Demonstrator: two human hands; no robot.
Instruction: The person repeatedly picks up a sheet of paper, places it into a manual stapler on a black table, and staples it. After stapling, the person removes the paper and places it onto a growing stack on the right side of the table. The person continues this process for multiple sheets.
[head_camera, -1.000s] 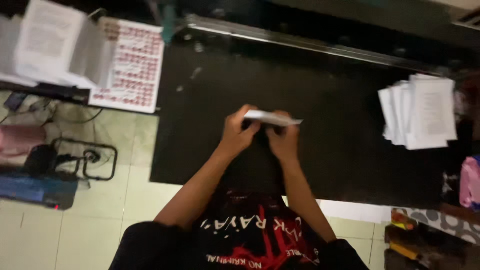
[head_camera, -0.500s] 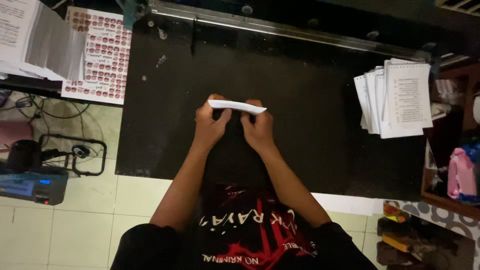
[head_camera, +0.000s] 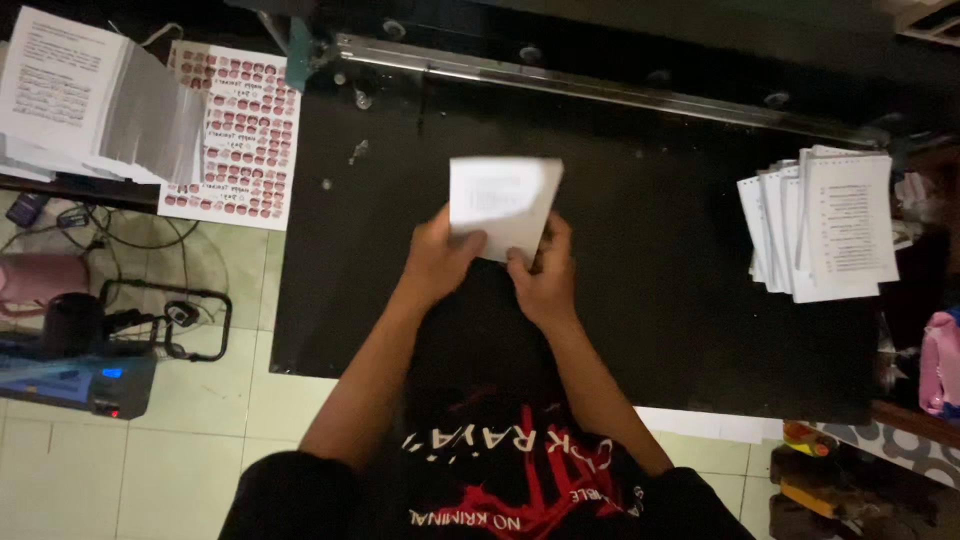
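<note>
Both your hands grip the paper (head_camera: 503, 204) by its near edge, left hand (head_camera: 446, 259) and right hand (head_camera: 543, 282) side by side; the sheet extends away from your fingers, above the black table (head_camera: 650, 250).

A wide, flat black counter (head_camera: 650, 330) is seen from above, its far edge bordered by a long metal rail (head_camera: 600, 88). Toward its right end a fanned stack of white printed paper sheets (head_camera: 825, 225) is laid directly on the dark surface. At the left, a white sheet printed with rows of small red pictures (head_camera: 240, 135) is draped over the counter's corner (its lower part hangs past the edge). Beside the counter a pale tiled floor (head_camera: 180, 460) is visible, on which a black wire stand (head_camera: 175, 315) and tangled cables (head_camera: 110, 235) are set.
</note>
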